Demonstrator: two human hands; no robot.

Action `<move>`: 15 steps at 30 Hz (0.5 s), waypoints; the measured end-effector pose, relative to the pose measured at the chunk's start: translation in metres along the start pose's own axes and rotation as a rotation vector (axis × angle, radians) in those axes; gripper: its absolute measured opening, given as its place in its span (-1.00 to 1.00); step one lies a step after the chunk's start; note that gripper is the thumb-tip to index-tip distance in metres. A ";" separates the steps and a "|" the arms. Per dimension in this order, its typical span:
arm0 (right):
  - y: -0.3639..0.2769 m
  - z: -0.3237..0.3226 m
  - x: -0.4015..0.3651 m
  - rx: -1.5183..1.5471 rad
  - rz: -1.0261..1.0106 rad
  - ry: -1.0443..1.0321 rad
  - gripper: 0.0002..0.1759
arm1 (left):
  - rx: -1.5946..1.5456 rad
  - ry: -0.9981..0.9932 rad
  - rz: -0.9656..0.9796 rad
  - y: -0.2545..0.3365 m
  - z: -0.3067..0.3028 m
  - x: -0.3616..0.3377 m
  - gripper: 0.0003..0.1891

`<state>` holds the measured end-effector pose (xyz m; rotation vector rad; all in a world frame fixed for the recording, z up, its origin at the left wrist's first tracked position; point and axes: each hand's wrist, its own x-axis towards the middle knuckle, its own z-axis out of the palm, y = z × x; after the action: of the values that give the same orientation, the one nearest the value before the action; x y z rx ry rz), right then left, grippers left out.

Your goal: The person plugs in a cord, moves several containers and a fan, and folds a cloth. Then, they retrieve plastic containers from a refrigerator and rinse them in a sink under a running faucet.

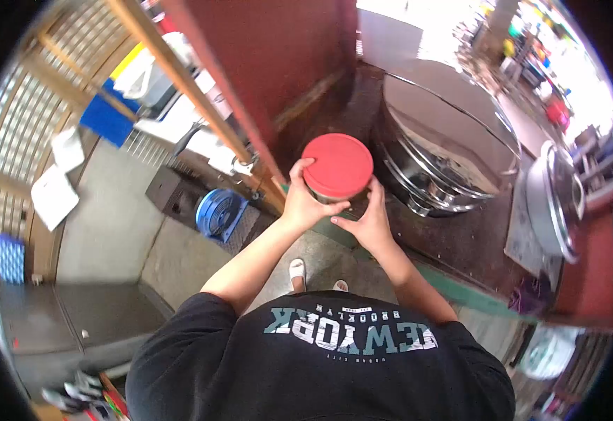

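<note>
A round container with a red lid [338,165] is between my two hands at the edge of the dark counter. My left hand [305,198] wraps its left side, fingertips on the lid's rim and thumb along the front. On the right side, my right hand [369,219] presses its fingers against the container, thumb pointing toward the other thumb. The lid sits flat on top and hides the contents. Just right of the container stands a large shiny metal pot [433,161].
The dark counter [447,245] runs to the right, where a silver lidded pot [552,200] stands. A red wooden panel [264,56] rises behind the counter. A blue fan [221,214] is low on the left, near a grey cabinet [75,316].
</note>
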<state>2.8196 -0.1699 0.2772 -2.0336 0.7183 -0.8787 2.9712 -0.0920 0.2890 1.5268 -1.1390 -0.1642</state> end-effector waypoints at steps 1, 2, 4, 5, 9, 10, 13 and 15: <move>-0.001 0.004 0.002 0.064 -0.039 -0.016 0.16 | -0.006 -0.008 -0.027 0.008 -0.009 -0.007 0.13; 0.000 0.009 0.003 0.129 -0.076 -0.031 0.19 | 0.008 -0.019 -0.036 0.015 -0.018 -0.016 0.15; -0.015 0.020 0.003 0.323 -0.068 -0.131 0.26 | -0.027 0.000 -0.009 0.027 -0.034 -0.035 0.16; -0.022 0.027 -0.001 0.351 -0.097 -0.153 0.25 | -0.043 0.012 0.008 0.034 -0.043 -0.044 0.16; -0.050 0.057 -0.024 0.470 -0.164 -0.264 0.24 | -0.016 0.025 0.013 0.050 -0.088 -0.078 0.18; -0.059 0.065 -0.029 0.486 -0.182 -0.284 0.24 | -0.022 0.026 -0.012 0.051 -0.099 -0.090 0.18; -0.086 0.099 -0.044 0.599 -0.242 -0.333 0.22 | -0.017 -0.005 -0.012 0.052 -0.148 -0.112 0.17; -0.101 0.126 -0.052 0.558 -0.301 -0.338 0.22 | 0.040 -0.068 0.055 0.066 -0.196 -0.120 0.17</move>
<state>2.9046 -0.0236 0.2878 -1.7308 -0.0299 -0.7637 3.0004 0.1369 0.3507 1.5337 -1.2436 -0.1585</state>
